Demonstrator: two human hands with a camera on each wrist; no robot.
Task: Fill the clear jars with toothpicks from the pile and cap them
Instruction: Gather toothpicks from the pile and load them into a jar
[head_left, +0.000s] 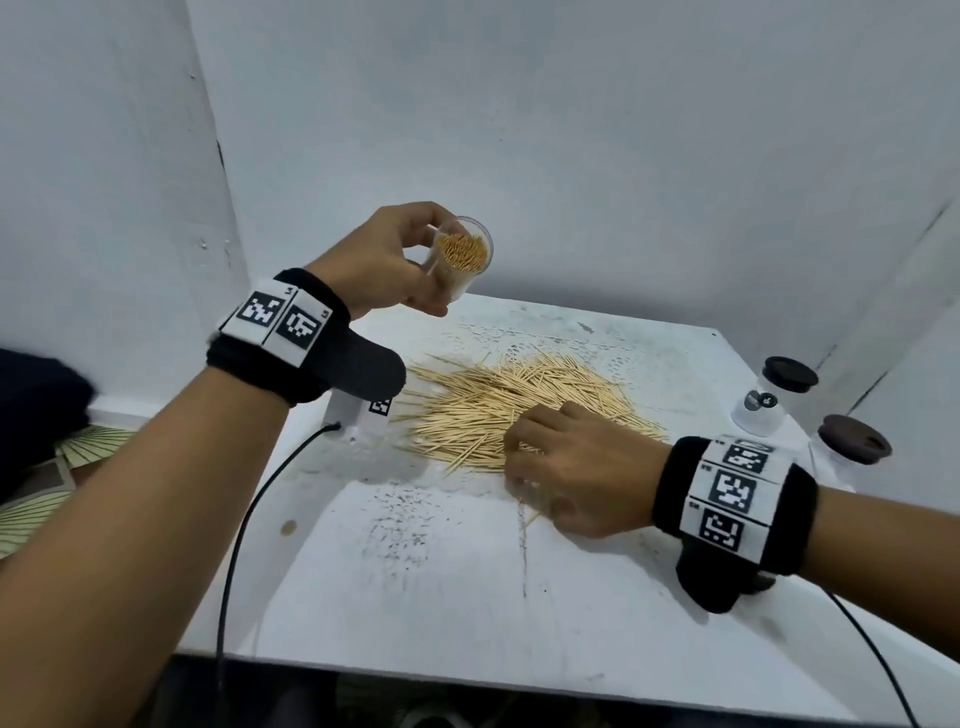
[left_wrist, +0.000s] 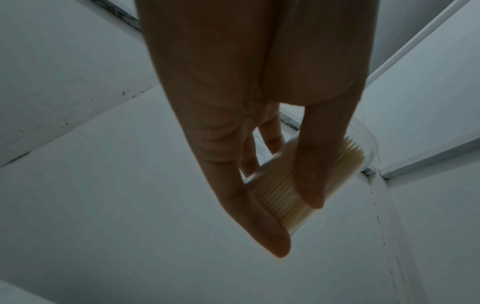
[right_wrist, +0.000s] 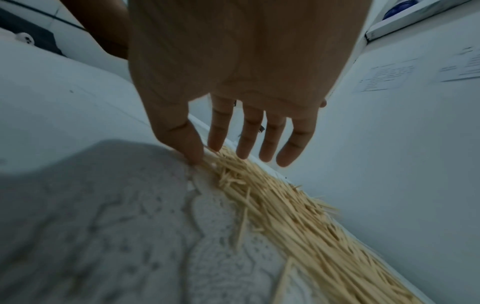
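My left hand (head_left: 428, 270) is raised above the back left of the table and grips a clear jar (head_left: 464, 258), tilted so its open mouth faces me. The jar is packed with toothpicks and has no cap. The left wrist view shows thumb and fingers wrapped round the jar (left_wrist: 275, 191). A loose toothpick pile (head_left: 509, 400) lies mid-table. My right hand (head_left: 519, 457) rests palm down on the pile's near edge. In the right wrist view its fingers (right_wrist: 244, 148) are spread nearly straight, with thumb and index tips touching the toothpicks (right_wrist: 298, 216).
Two clear jars with dark brown caps (head_left: 763, 405) (head_left: 849, 449) stand at the table's right edge. A white lace mat (head_left: 519, 332) lies under the pile. A small white box with a black cable (head_left: 358, 415) sits at the left. White walls close in behind and to the left.
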